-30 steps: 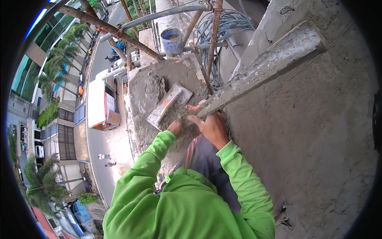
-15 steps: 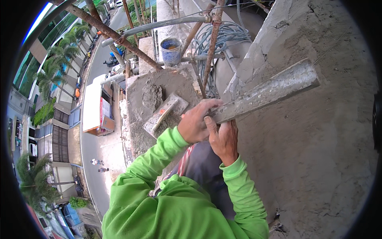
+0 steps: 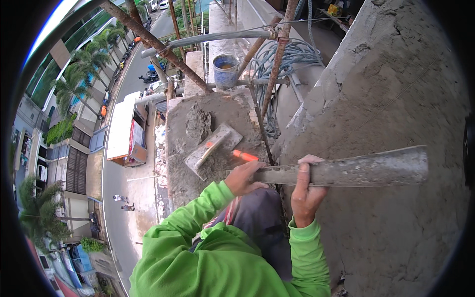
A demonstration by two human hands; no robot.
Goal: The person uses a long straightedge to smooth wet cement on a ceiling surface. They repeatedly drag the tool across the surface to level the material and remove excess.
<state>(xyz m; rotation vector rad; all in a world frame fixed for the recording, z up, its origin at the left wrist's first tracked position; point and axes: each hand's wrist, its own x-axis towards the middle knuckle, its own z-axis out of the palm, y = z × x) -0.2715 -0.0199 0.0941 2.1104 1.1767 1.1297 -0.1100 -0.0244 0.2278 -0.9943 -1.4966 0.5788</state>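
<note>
A long grey mortar-smeared straightedge point(image 3: 368, 167) lies across the rough plastered wall point(image 3: 376, 227) on my right. My left hand point(image 3: 241, 179) is closed on its near end. Further along, my right hand point(image 3: 305, 194) grips the bar, thumb on the upper face and the other fingers partly hidden behind it. Just beyond my left hand, an orange-handled tool point(image 3: 245, 156) lies on the mortar board point(image 3: 232, 104); its working end cannot be made out. Beside it rests a plastering float point(image 3: 225, 141) with a pale handle, and a heap of wet mortar point(image 3: 198, 123).
A blue, mortar-stained bucket point(image 3: 225, 74) stands beyond the board. Scaffold pipes point(image 3: 213, 38) and rusty poles point(image 3: 277, 64) cross the far side, near coiled rope point(image 3: 292, 54). To the left the scaffold drops to a street with a truck point(image 3: 123, 131).
The straightedge has swung from an upward slant to nearly level, its far end lower. My right hand has shifted right along it. The orange-handled tool has come into view.
</note>
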